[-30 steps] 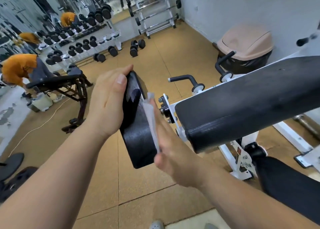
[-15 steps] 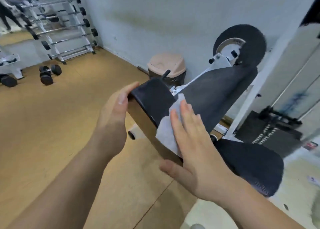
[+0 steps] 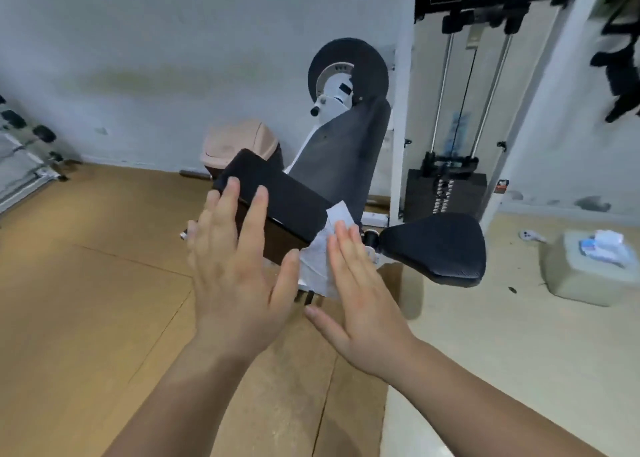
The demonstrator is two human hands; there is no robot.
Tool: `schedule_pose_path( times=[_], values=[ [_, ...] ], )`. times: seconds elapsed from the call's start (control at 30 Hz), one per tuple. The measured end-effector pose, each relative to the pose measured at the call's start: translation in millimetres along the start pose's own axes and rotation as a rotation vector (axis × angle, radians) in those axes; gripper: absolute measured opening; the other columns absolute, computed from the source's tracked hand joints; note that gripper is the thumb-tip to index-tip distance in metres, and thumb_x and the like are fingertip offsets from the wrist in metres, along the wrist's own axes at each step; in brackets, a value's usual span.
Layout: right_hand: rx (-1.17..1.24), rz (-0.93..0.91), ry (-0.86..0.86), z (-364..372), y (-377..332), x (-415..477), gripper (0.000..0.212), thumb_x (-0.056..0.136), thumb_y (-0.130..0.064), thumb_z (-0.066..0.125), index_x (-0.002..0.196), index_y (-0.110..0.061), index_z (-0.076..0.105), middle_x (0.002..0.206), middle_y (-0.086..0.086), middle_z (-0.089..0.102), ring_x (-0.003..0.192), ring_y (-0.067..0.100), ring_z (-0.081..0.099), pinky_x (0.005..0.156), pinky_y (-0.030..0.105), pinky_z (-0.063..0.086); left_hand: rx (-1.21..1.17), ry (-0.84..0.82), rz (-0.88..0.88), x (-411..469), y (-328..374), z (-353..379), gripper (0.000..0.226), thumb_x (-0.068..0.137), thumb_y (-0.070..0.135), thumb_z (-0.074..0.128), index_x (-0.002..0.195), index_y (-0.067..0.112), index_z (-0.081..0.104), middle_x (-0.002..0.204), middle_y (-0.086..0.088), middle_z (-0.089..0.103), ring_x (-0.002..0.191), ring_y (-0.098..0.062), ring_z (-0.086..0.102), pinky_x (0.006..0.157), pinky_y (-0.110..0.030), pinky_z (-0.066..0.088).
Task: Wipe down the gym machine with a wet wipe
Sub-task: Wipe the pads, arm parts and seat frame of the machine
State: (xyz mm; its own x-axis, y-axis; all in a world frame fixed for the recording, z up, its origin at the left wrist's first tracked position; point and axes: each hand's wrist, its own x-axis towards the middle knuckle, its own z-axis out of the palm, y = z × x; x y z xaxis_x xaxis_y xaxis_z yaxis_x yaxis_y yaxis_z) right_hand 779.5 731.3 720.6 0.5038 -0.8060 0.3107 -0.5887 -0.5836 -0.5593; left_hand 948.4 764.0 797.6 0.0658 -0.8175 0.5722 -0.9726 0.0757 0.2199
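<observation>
The left hand (image 3: pixel 235 269), fingers straight and spread, holds nothing at the left end of the black pad (image 3: pixel 287 193). Right of it, the right hand (image 3: pixel 363 304), fingers flat, presses the wet wipe (image 3: pixel 322 252) against the pad's near right end. Nothing pinches the wipe, so it may slip and drop. Unsteadied, the pad may swing away.
</observation>
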Motion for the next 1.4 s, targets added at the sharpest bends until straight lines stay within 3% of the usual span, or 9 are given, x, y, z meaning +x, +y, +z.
schedule_pose_path(
  times=[0.17, 0.37, 0.47, 0.63, 0.83, 0.97, 1.17, 1.23, 1.4],
  values=[
    [0.317, 0.04, 0.161, 21, 15, -6, 0.079, 0.104, -0.046, 0.038, 0.161, -0.018, -0.009, 0.172, 0.0, -0.014, 0.158, 0.014, -0.015, 0.129, 0.04, 0.008, 0.221, -0.212, 0.183, -16, 28, 10, 0.07, 0.094, 0.042, 0.046, 0.158, 0.017, 0.031, 0.169, -0.004, 0.019, 0.158, -0.024, 0.007, 0.124, -0.059, 0.008],
    [1.089, 0.141, 0.089, 45, 12, -28, 0.088, 0.105, -0.024, 0.054, 0.16, -0.039, -0.013, 0.166, -0.03, -0.014, 0.15, -0.013, -0.011, 0.127, 0.025, 0.004, 0.369, -0.401, 0.264, -14, 56, 31, 0.07, 0.094, 0.04, 0.038, 0.16, 0.023, 0.026, 0.17, 0.003, 0.016, 0.158, -0.017, 0.004, 0.124, -0.059, 0.006],
    [1.541, 0.181, 0.115, 59, 2, -29, 0.077, 0.104, -0.05, 0.042, 0.161, -0.043, -0.009, 0.164, -0.036, -0.003, 0.148, -0.017, -0.001, 0.126, 0.024, 0.007, 0.364, -0.422, 0.251, -15, 56, 35, 0.062, 0.1, 0.046, 0.028, 0.158, 0.025, 0.032, 0.168, 0.004, 0.02, 0.157, -0.016, 0.008, 0.123, -0.062, 0.01],
    [1.8, 0.228, 0.145, 66, -20, -14, 0.106, 0.075, -0.099, 0.03, 0.161, -0.046, -0.003, 0.167, -0.031, -0.004, 0.151, -0.012, -0.004, 0.129, 0.036, 0.003, 0.282, -0.452, 0.276, -13, 54, 31, 0.071, 0.103, 0.062, 0.008, 0.157, 0.024, 0.034, 0.168, 0.006, 0.021, 0.157, -0.015, 0.008, 0.125, -0.057, 0.002],
    [1.766, 0.239, 0.307, 57, -12, 25, 0.117, 0.065, -0.106, 0.023, 0.16, -0.043, -0.007, 0.167, -0.027, -0.017, 0.152, -0.007, -0.016, 0.129, 0.047, -0.004, 0.08, -0.51, 0.206, -9, 52, 23, 0.073, 0.103, 0.063, 0.005, 0.154, 0.022, 0.04, 0.166, 0.01, 0.027, 0.157, -0.013, 0.01, 0.124, -0.059, 0.001],
    [1.661, 0.066, 0.463, 65, -42, 2, 0.107, 0.084, -0.091, 0.023, 0.161, -0.024, -0.011, 0.169, -0.015, -0.023, 0.155, 0.005, -0.02, 0.128, 0.049, -0.007, -0.089, -0.569, 0.119, -5, 47, 11, 0.076, 0.103, 0.064, 0.009, 0.154, 0.016, 0.038, 0.165, 0.008, 0.03, 0.157, -0.013, 0.011, 0.125, -0.055, 0.003],
    [1.598, 0.141, 0.486, 52, -15, 27, 0.124, 0.081, -0.095, 0.026, 0.163, -0.004, 0.009, 0.172, -0.009, -0.012, 0.157, 0.008, -0.014, 0.128, 0.053, -0.002, -0.123, -0.61, 0.089, 2, 37, 11, 0.079, 0.099, 0.07, 0.007, 0.157, 0.023, 0.033, 0.165, 0.015, 0.028, 0.156, -0.009, 0.009, 0.125, -0.024, 0.0],
    [1.523, 0.032, 0.507, 47, -21, 20, 0.118, 0.085, -0.09, 0.026, 0.161, -0.001, 0.016, 0.17, -0.01, -0.02, 0.157, 0.012, -0.016, 0.127, 0.056, -0.001, -0.189, -0.56, 0.08, 0, 38, 11, 0.071, 0.102, 0.059, 0.007, 0.156, 0.021, 0.035, 0.164, 0.014, 0.031, 0.156, -0.01, 0.013, 0.126, -0.033, 0.002],
    [0.725, -0.039, 0.425, 50, -14, 8, 0.11, 0.089, -0.084, 0.015, 0.163, -0.004, -0.001, 0.168, 0.011, -0.025, 0.155, 0.028, -0.025, 0.127, 0.055, -0.003, -0.171, -0.283, 0.169, -7, 33, 2, 0.082, 0.104, 0.064, 0.009, 0.145, 0.006, 0.05, 0.157, -0.007, 0.045, 0.15, -0.023, 0.034, 0.122, -0.054, 0.026]
  ],
)
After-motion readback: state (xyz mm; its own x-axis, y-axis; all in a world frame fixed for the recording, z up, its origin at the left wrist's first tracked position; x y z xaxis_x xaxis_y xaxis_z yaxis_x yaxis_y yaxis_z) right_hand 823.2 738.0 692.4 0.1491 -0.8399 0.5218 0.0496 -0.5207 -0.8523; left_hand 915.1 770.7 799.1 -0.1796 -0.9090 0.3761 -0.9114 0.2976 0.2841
